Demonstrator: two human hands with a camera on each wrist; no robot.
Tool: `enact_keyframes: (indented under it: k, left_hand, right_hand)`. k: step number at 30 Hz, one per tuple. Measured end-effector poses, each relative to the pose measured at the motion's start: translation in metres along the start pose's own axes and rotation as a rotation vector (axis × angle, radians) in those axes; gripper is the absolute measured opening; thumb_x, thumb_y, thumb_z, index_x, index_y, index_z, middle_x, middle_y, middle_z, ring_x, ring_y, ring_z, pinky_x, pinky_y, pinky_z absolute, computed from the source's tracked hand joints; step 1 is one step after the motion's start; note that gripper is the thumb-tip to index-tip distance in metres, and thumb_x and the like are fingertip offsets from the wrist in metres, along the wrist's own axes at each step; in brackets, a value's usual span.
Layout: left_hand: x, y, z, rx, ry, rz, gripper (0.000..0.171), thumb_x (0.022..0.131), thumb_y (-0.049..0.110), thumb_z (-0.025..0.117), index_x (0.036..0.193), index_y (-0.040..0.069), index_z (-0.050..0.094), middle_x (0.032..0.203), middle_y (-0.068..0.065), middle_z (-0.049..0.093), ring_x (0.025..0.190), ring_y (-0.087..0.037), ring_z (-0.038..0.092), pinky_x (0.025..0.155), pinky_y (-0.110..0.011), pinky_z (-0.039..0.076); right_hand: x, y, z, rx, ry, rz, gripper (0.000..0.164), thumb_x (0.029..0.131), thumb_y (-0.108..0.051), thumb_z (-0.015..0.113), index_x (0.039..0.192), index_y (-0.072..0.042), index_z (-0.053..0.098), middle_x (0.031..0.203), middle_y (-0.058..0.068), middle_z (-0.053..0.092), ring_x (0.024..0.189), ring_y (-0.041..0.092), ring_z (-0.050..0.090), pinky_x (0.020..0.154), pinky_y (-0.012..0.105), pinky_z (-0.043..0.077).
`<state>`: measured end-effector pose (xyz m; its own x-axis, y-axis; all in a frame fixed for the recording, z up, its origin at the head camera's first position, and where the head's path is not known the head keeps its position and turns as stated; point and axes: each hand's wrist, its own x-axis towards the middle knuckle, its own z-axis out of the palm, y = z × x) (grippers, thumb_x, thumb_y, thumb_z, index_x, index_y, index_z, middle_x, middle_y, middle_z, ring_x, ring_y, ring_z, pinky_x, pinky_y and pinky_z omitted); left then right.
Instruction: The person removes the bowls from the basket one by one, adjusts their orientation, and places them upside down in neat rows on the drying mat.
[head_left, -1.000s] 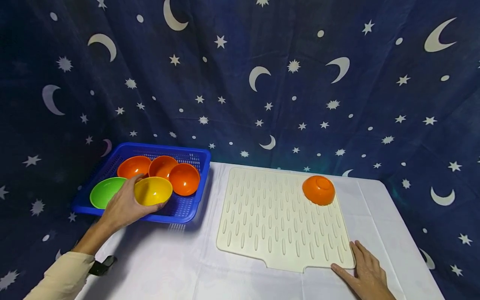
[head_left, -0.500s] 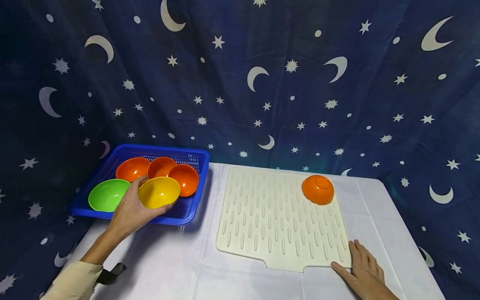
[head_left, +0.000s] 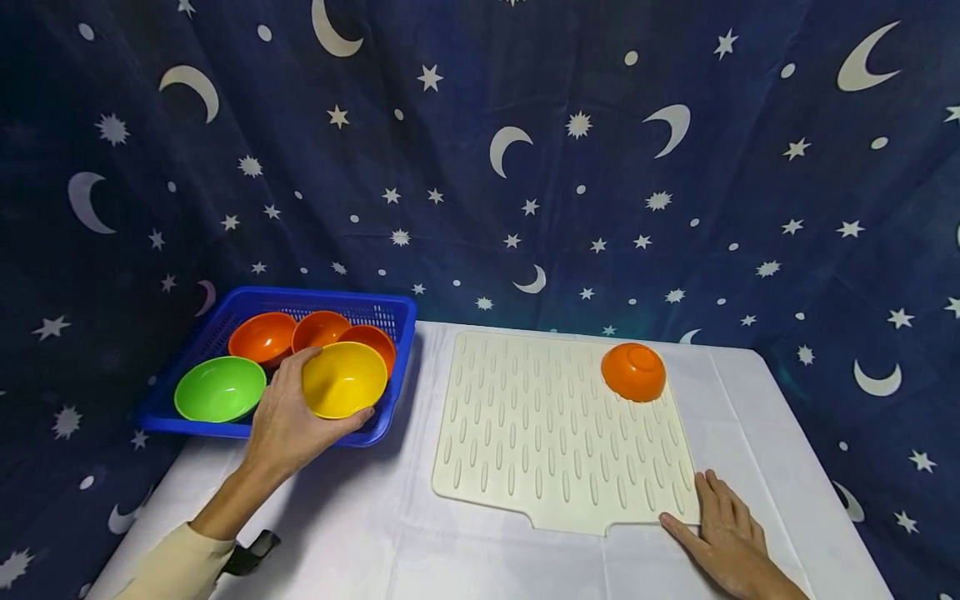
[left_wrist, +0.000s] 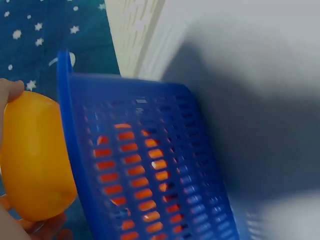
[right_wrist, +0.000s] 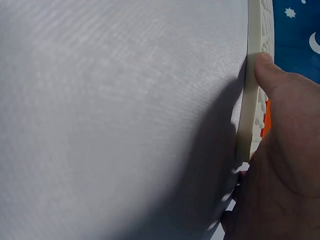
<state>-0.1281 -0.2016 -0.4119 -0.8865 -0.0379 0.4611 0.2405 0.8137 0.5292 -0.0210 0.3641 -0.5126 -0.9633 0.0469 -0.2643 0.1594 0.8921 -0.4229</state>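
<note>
Yellow bowl: held in the left grip, raised above the right part of the blue basket, with inside visible in the head view; any contact with the basket impossible to tell.
Left grip: curled round the yellow bowl, with thumb along the near side and fingers toward the far left side.
Right grip: spread and fairly wide at the near right corner of the cream mat, with thumb touching the near edge and fingers beside the right edge.
Mat: flat on the white-clothed counter, to the right of the basket; covered in rows of raised oval ridges, with a tab on the near side.
Upturned orange bowl: base up on the mat, at the far right corner.
Basket: standing at the left, with slotted walls and a broad rim.
Green bowl: inside the basket, near left, mouth up.
Three orange bowls: grouped inside the basket toward the far side; the rightmost partly hidden behind the yellow bowl.
Backdrop: dark blue cloth behind the counter, printed with pale moons, stars and dots.
Left sleeve: cream, above a bare wrist.
</note>
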Motion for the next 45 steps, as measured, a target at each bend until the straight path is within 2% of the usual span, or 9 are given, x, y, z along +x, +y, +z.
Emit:
enact_keyframes:
  k: [5,14,23,32,38,45]
  left_hand:
    - [-0.001,0.012,0.001,-0.022,0.021,0.022,0.107,0.057,0.042,0.097,0.142,0.004,0.045,0.128,-0.021,0.055,0.110,-0.042,0.053,0.088,-0.065,0.044]
    - [-0.003,0.027,0.008,-0.040,0.016,0.077,0.109,0.055,0.045,0.098,0.141,0.003,0.046,0.129,-0.020,0.057,0.111,-0.040,0.054,0.090,-0.062,0.043]
    - [-0.004,0.041,0.018,-0.061,0.010,0.116,0.106,0.056,0.050,0.095,0.140,0.005,0.048,0.131,-0.016,0.057,0.111,-0.034,0.054,0.089,-0.055,0.042]
    - [-0.001,0.063,0.032,-0.121,-0.003,0.134,0.104,0.059,0.048,0.095,0.142,0.008,0.048,0.139,-0.011,0.052,0.119,-0.033,0.053,0.091,-0.057,0.048]
    - [-0.001,0.080,0.048,-0.207,-0.034,0.124,0.103,0.062,0.044,0.095,0.145,0.008,0.044,0.142,-0.011,0.048,0.123,-0.032,0.050,0.093,-0.059,0.049]
    - [-0.002,0.093,0.062,-0.234,-0.091,0.067,0.105,0.064,0.046,0.094,0.146,0.009,0.040,0.145,-0.011,0.044,0.125,-0.032,0.049,0.096,-0.059,0.049]
  right_hand:
    - [0.001,-0.002,0.000,-0.015,-0.005,-0.005,0.107,0.097,-0.063,0.053,0.153,0.013,0.004,0.155,0.041,0.000,0.137,0.064,-0.001,0.099,0.080,0.005]
    - [0.002,-0.005,-0.001,-0.031,-0.006,-0.013,0.107,0.097,-0.062,0.054,0.153,0.015,0.004,0.155,0.041,0.000,0.137,0.064,-0.002,0.100,0.080,0.003]
    - [0.002,-0.006,-0.002,-0.023,-0.021,-0.005,0.109,0.096,-0.062,0.055,0.153,0.015,0.003,0.155,0.042,-0.002,0.137,0.064,-0.004,0.099,0.080,0.001]
    - [0.001,-0.003,-0.005,-0.016,-0.021,-0.001,0.108,0.096,-0.063,0.054,0.153,0.015,0.005,0.155,0.041,-0.002,0.137,0.065,-0.004,0.099,0.079,0.002]
    - [-0.001,0.000,-0.005,-0.017,0.000,-0.009,0.108,0.096,-0.063,0.055,0.152,0.015,0.007,0.153,0.042,0.001,0.135,0.065,0.000,0.098,0.079,0.005]
    - [0.000,-0.002,-0.010,-0.050,0.012,-0.035,0.107,0.095,-0.063,0.057,0.151,0.016,0.012,0.152,0.041,0.008,0.133,0.065,0.008,0.096,0.080,0.014]
